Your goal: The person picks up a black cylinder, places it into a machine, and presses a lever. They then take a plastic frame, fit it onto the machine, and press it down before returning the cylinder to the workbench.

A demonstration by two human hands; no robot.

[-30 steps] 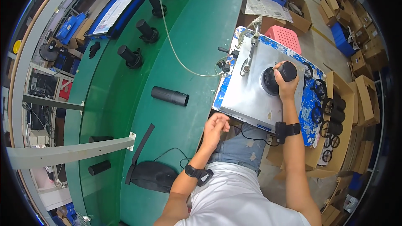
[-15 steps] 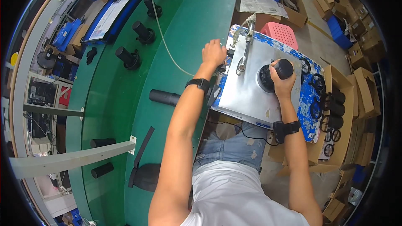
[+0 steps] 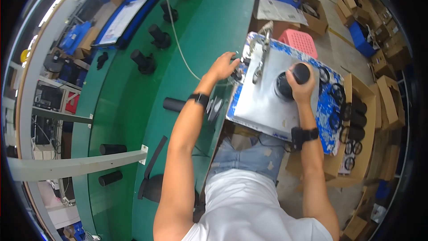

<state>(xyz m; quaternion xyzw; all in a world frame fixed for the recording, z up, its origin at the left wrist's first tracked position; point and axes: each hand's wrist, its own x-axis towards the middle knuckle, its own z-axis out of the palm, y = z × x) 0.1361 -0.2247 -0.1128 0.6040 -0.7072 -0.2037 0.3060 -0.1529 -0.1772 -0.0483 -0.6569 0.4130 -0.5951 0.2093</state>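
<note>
Right hand (image 3: 302, 87) wrapped over round black cylindrical part (image 3: 290, 82), upright on grey metal work plate (image 3: 267, 107). Left hand (image 3: 224, 65) fingers curled loosely at plate's left edge, holding nothing discernible; part lies right of it.

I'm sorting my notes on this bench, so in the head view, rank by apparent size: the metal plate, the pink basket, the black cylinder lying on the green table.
1. metal plate
2. pink basket
3. black cylinder

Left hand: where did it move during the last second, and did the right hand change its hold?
The left hand left the near table edge, reached forward to the small dark parts at the left edge of the metal plate, and remains there. The right hand stayed on the black round part.
</note>
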